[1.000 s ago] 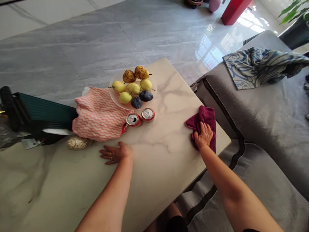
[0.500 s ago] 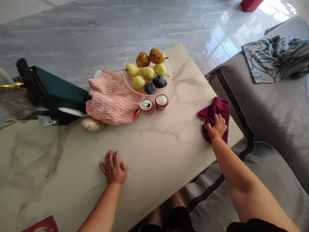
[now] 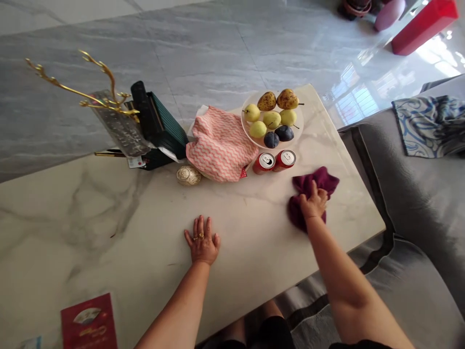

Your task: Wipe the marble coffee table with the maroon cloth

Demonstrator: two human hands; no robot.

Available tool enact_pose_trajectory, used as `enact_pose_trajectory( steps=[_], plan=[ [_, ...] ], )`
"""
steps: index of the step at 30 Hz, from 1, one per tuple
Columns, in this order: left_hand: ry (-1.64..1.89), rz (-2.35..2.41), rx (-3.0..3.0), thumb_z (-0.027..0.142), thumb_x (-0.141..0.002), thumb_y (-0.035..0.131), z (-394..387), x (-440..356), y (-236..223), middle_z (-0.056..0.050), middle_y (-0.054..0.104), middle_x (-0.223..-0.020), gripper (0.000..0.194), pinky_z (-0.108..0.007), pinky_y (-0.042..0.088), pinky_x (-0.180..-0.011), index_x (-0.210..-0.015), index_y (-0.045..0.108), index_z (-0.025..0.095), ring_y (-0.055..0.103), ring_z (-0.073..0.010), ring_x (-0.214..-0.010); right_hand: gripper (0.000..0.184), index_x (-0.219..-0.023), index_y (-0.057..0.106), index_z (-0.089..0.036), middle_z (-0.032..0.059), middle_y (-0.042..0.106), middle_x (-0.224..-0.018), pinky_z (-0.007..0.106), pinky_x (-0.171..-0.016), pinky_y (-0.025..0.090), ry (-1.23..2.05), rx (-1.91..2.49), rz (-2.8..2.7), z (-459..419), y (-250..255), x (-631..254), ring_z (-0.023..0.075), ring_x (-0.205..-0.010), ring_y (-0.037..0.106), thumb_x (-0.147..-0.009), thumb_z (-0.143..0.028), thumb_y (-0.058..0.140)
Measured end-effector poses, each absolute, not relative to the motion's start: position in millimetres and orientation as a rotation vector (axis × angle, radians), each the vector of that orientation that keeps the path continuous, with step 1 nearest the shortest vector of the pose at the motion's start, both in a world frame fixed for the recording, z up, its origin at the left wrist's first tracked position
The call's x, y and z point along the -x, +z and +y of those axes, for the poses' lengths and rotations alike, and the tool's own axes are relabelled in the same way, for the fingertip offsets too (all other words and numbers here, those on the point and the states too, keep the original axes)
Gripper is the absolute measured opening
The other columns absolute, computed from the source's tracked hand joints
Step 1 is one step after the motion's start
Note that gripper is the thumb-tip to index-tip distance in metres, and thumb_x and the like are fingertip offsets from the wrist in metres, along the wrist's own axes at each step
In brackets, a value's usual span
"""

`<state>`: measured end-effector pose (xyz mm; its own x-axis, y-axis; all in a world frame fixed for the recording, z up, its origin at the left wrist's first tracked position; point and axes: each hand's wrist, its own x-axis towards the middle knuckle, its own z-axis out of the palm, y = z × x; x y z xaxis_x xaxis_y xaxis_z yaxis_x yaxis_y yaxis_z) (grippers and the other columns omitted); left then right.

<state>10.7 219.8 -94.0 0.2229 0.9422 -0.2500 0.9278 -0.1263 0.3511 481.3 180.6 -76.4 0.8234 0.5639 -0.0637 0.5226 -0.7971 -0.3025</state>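
My right hand (image 3: pixel 313 203) presses down on a crumpled maroon cloth (image 3: pixel 319 180) on the pale marble table (image 3: pixel 109 223), its fingers curled over the fabric just in front of two red drink cans (image 3: pixel 276 162). My left hand (image 3: pixel 202 242) lies flat on the tabletop with fingers spread, a ring on one finger, holding nothing. Behind the cans stands a glass plate (image 3: pixel 250 138) of pears and dark plums.
A pink zigzag cloth (image 3: pixel 221 150) lies left of the plate, a small ornate egg (image 3: pixel 188 175) beside it. A dark green box (image 3: pixel 160 128) and gold branch ornament (image 3: pixel 83 92) stand at the back. A red booklet (image 3: pixel 89 322) lies near the front. A grey sofa (image 3: pixel 417 203) with patterned cloth (image 3: pixel 428 125) sits right.
My right hand has slid the maroon cloth leftward from the table's right edge toward the cans. My left hand stays flat on the table. The view has shifted left.
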Motion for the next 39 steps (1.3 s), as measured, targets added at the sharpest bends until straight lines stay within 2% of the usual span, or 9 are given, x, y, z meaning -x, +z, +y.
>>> enact_pose_trajectory(
  steps=[3,6,10,15,18,23,28,32,39],
  plan=[
    [0.076,1.720,-2.066,0.039,-0.110,0.051,219.6,-11.4,-95.4,-0.027,0.041,-0.188,0.068,-0.076,0.005,-0.148,-0.173,0.055,0.011,0.036,-0.0413,-0.177,0.079,-0.169,0.059,-0.026,0.0200,0.066,-0.141,0.069,-0.112,0.054,0.285,2.650,-1.074,202.0,-73.9,-389.3,0.0444,-0.132,0.060,-0.093,-0.048,0.060],
    [0.120,1.739,-2.063,0.039,-0.109,0.050,218.6,-12.7,-96.9,-0.029,0.044,-0.186,0.074,-0.075,0.004,-0.148,-0.175,0.049,0.007,0.037,-0.0411,-0.177,0.076,-0.169,0.061,-0.035,0.0142,0.073,-0.140,0.059,-0.102,0.058,0.418,2.558,-1.343,223.1,-67.8,-310.6,0.0402,-0.124,0.064,-0.093,-0.046,0.067],
    [0.144,1.739,-2.084,0.038,-0.107,0.050,216.8,-10.5,-99.8,-0.029,0.042,-0.187,0.079,-0.074,0.000,-0.149,-0.177,0.043,0.004,0.034,-0.0409,-0.178,0.078,-0.175,0.052,-0.042,0.0022,0.075,-0.153,0.047,-0.102,0.058,0.609,2.363,-1.764,249.9,-50.5,-232.4,0.0338,-0.125,0.069,-0.100,-0.051,0.068],
    [0.040,1.700,-2.115,0.031,-0.099,0.054,216.6,-0.1,-104.7,-0.034,0.037,-0.188,0.083,-0.071,-0.001,-0.150,-0.174,0.042,-0.004,0.028,-0.0404,-0.181,0.069,-0.174,0.049,-0.057,-0.0182,0.073,-0.161,0.041,-0.106,0.060,0.787,2.051,-2.058,264.9,-32.4,-195.1,0.0243,-0.133,0.069,-0.106,-0.057,0.058],
    [0.039,1.729,-2.102,0.037,-0.101,0.049,220.0,1.1,-106.5,-0.038,0.042,-0.183,0.079,-0.073,0.001,-0.149,-0.167,0.050,-0.006,0.031,-0.0436,-0.179,0.063,-0.168,0.057,-0.060,-0.0221,0.071,-0.164,0.039,-0.109,0.059,0.815,1.862,-2.168,257.9,-31.2,-217.0,0.0212,-0.135,0.070,-0.105,-0.051,0.059],
    [0.104,1.763,-2.129,0.047,-0.108,0.043,225.1,-9.0,-101.2,-0.032,0.040,-0.187,0.083,-0.074,0.003,-0.148,-0.177,0.041,0.001,0.032,-0.0434,-0.179,0.056,-0.155,0.071,-0.057,-0.0204,0.071,-0.165,0.041,-0.112,0.056,0.728,2.022,-2.013,215.5,-38.8,-331.0,0.0205,-0.141,0.067,-0.104,-0.040,0.060],
    [0.126,1.792,-2.145,0.052,-0.108,0.040,225.6,-18.7,-92.4,-0.034,0.041,-0.185,0.086,-0.072,0.003,-0.148,-0.176,0.041,-0.001,0.030,-0.0444,-0.180,0.063,-0.155,0.078,-0.030,0.0090,0.071,-0.166,0.056,-0.122,0.048,0.503,2.527,-1.493,148.6,-42.6,-501.9,0.0349,-0.147,0.059,-0.094,-0.024,0.061],
    [0.104,1.790,-2.164,0.055,-0.109,0.037,227.5,-22.9,-87.3,-0.037,0.040,-0.185,0.088,-0.072,0.005,-0.148,-0.174,0.041,-0.005,0.029,-0.0468,-0.179,0.070,-0.162,0.068,-0.015,0.0228,0.062,-0.168,0.066,-0.123,0.045,0.278,2.803,-1.013,84.6,-46.0,-621.7,0.0401,-0.148,0.051,-0.094,-0.022,0.052],
    [0.054,1.775,-2.190,0.053,-0.106,0.041,230.1,-26.9,-85.3,-0.037,0.036,-0.186,0.091,-0.077,0.008,-0.146,-0.179,0.033,-0.001,0.025,-0.0468,-0.181,0.075,-0.163,0.067,-0.024,0.0175,0.065,-0.160,0.062,-0.119,0.046,0.085,2.921,-0.582,-11.1,-69.2,-688.9,0.0383,-0.144,0.052,-0.089,-0.025,0.057]
  ],
)
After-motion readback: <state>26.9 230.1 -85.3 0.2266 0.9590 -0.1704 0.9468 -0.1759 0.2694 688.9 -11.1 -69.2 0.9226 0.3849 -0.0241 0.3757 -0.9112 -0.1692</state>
